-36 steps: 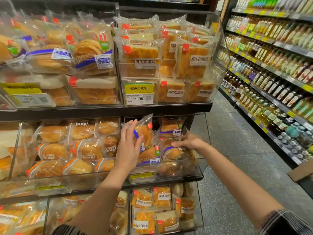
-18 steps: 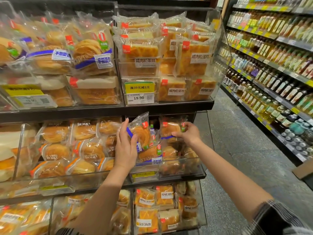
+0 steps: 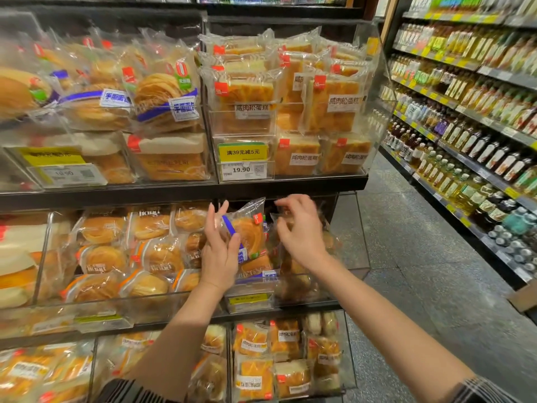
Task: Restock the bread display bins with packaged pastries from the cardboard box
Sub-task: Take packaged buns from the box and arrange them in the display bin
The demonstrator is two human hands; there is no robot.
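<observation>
Since half a second ago, right hand (image 3: 300, 232) has lifted off the package at the back of the bin and now sits slightly higher, fingers loosely curled, tips close to a clear wrapper; whether it pinches the film I cannot tell (motion blur). Left hand (image 3: 220, 251) has hardly shifted.

Bread display rack (image 3: 186, 196): dark shelves, three tiers visible, each fronted by clear plastic bins. Aisle shelving (image 3: 465, 117) of bottled drinks stands to the right across a grey speckled floor (image 3: 412, 257).

Top tier: square cake packages (image 3: 245, 96) with red corner tags, stacked in rows; to their left, round layered breads with blue bands.

Middle tier, right bin (image 3: 353, 228): holds the blue-banded pastry packages. Left neighbouring bin carries orange-banded round buns (image 3: 101, 258).

Upright pastry package (image 3: 247, 231): stands tilted at the bin's front left, above others of the same kind. Left hand grips its left edge, thumb across the front over the blue band, fingers straight up behind.

Yellow price tag (image 3: 242, 152) on the top bin reads 19.90; a smaller yellow label (image 3: 248, 299) sits on the front of the middle bin, just below the left hand's wrist level.
</observation>
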